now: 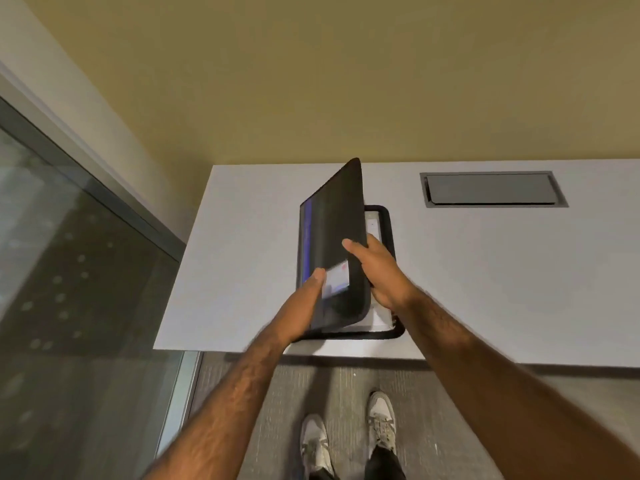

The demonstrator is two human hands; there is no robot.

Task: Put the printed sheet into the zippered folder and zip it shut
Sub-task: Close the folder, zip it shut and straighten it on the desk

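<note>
**Folder cover half raised, both grips on it**

Edges/room: zippered folder [332,237] sits on the white counter [485,271], its near end just short of the counter's near edge, directly under the wrists. The counter's left edge runs left of the left grip [304,299], with the glass wall [69,271] beyond it. Right of the right grip [377,271] is a broad stretch of bare counter. A grey hatch [491,188] is set in the counter, farther out and to the right, well apart from the folder.

Orientation: the folder's long axis runs away from the person. Spine is left of the grips, and the cover is tilted up with its free edge toward the right.

Right grip: thumb on the cover's outer face, fingers curled under the free edge, holding it.

Left grip: against the cover's lower face, blurred; cannot tell whether it clasps anything.

Printed sheet [379,318] lies flat in the base half, partly showing below the right grip.
</note>
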